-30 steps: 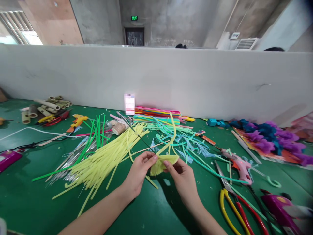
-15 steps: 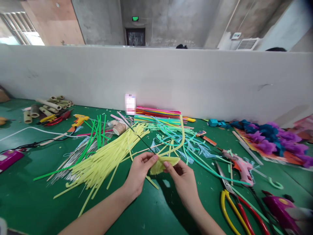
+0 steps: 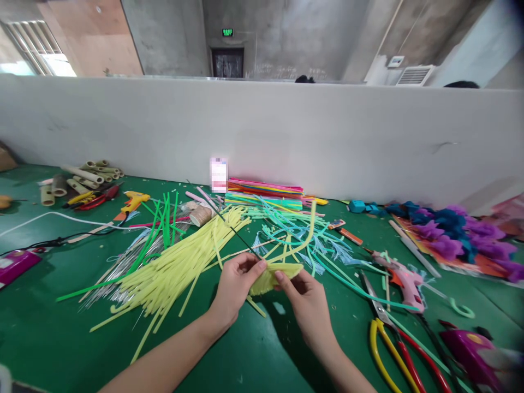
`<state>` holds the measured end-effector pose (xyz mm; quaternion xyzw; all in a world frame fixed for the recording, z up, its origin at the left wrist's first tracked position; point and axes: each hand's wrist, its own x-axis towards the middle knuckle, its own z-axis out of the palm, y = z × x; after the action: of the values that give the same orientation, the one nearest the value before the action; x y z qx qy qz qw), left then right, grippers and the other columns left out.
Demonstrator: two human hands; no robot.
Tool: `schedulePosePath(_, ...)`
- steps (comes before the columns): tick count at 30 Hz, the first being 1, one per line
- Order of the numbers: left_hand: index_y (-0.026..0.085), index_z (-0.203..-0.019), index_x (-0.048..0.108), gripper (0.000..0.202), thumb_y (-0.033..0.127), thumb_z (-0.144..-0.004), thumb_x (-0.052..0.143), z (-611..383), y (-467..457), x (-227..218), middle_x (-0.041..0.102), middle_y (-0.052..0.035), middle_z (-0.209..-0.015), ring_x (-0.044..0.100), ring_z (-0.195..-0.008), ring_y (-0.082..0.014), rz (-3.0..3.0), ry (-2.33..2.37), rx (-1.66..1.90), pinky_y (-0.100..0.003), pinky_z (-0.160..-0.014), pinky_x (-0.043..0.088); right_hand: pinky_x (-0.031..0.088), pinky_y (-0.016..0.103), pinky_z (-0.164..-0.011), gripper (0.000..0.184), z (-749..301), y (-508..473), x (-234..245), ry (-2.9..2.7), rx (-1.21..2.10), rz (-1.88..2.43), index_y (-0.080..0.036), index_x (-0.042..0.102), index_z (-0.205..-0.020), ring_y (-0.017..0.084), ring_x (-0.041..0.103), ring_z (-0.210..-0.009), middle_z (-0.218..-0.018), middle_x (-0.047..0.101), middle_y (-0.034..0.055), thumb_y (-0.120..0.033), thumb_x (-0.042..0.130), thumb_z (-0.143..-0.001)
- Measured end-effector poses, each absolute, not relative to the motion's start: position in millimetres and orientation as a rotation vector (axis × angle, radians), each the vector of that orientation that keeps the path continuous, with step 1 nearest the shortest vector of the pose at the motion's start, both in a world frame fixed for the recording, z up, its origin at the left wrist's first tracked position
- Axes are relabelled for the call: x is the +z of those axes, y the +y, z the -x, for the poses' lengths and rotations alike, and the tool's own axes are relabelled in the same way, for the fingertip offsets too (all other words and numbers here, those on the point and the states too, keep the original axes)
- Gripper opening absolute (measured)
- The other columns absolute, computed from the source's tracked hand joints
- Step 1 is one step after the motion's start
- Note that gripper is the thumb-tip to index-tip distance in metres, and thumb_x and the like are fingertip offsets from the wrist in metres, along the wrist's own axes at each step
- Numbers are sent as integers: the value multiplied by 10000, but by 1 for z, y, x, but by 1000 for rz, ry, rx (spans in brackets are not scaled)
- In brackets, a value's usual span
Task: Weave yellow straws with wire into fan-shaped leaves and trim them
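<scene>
Between my two hands is a small fan-like piece of yellow pipe cleaners (image 3: 268,279), its strands packed side by side. My left hand (image 3: 235,286) is closed on its left end, thumb and fingers pinching where a thin dark stem (image 3: 233,226) runs up and away to the left. At the other end, my right hand (image 3: 305,292) pinches the piece between thumb and fingers. One loose yellow pipe cleaner (image 3: 311,226) rises from the piece and bends upward. Just left of my hands lies a big bundle of yellow pipe cleaners (image 3: 176,262).
Scissors (image 3: 382,314) and a pink glue gun (image 3: 403,281) lie at right, near purple and blue flowers (image 3: 450,234). Behind are turquoise pipe cleaners (image 3: 266,202) and a phone-like screen (image 3: 219,176). A yellow glue gun (image 3: 135,202) and bamboo tubes (image 3: 84,177) sit at left, before a white partition (image 3: 262,125).
The loose yellow pipe cleaner's upright end has swung a little to the right and lower. Both hands keep their pinch and have barely moved; the yellow piece is slightly tilted.
</scene>
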<state>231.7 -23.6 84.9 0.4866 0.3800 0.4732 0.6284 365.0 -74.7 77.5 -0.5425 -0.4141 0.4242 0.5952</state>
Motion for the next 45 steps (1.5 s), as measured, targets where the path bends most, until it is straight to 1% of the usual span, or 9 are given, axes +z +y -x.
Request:
schedulePosePath(3,142,-858,650,228,331,-750,716,-232,-26,86,661,-33,-826,597,-802,-151,-1055,782,1060,-245,-742,463,523,276,-685,274,-364,-75,77,-945,1027,1213,-183,697,-921,177,640,-743,-869,722,51,-392,713,-746)
schedulePosePath(11,134,-992,628,315,336,-765,711,-229,-26,93,676,-88,-957,632,-868,-186,-811,659,971,-304,-789,499,515,251,-658,250,-365,-75,80,-970,1119,1130,-189,684,-911,159,625,-739,-877,712,47,-371,723,-744)
schedulePosePath(15,146,-896,609,246,325,-764,715,-228,-25,92,670,-46,-870,629,-774,-142,-765,685,994,-245,-718,496,504,240,-650,213,-365,-75,80,-950,1123,1118,-178,662,-790,140,602,-694,-779,679,26,-370,735,-733)
schedulePosePath(18,150,-840,598,218,303,-753,726,-228,-24,90,662,-26,-803,626,-716,-132,-716,680,951,-238,-679,494,498,240,-646,218,-365,-75,80,-951,1126,1128,-173,651,-759,133,585,-668,-743,660,22,-370,739,-729)
schedulePosePath(21,149,-810,612,207,267,-720,757,-228,-23,89,677,-36,-827,645,-756,-153,-639,663,904,-264,-719,504,499,247,-671,212,-365,-75,80,-936,1129,1124,-175,651,-767,139,585,-694,-764,664,28,-370,730,-741)
schedulePosePath(26,133,-756,641,193,215,-669,793,-226,-22,87,700,-81,-953,660,-850,-206,-644,640,871,-314,-756,516,505,271,-708,223,-368,-75,78,-910,1152,1114,-179,664,-837,168,595,-778,-854,681,53,-378,717,-753)
schedulePosePath(32,121,-809,680,186,234,-696,776,-226,-23,86,705,-75,-856,655,-783,-185,-743,651,912,-314,-741,521,499,261,-683,216,-365,-75,77,-919,1172,1103,-177,665,-850,157,580,-753,-850,678,48,-371,707,-765)
schedulePosePath(41,108,-854,699,250,261,-677,790,-228,-24,88,705,-75,-817,651,-735,-159,-731,679,932,-263,-688,523,508,270,-695,229,-362,-75,77,-919,1200,1084,-169,648,-830,160,580,-758,-832,656,41,-372,719,-751)
schedulePosePath(45,112,-859,705,253,261,-674,792,-228,-23,89,712,-80,-814,659,-734,-164,-730,668,918,-267,-691,526,515,278,-701,237,-361,-76,79,-918,1216,1087,-172,648,-816,164,586,-758,-820,651,36,-385,722,-743)
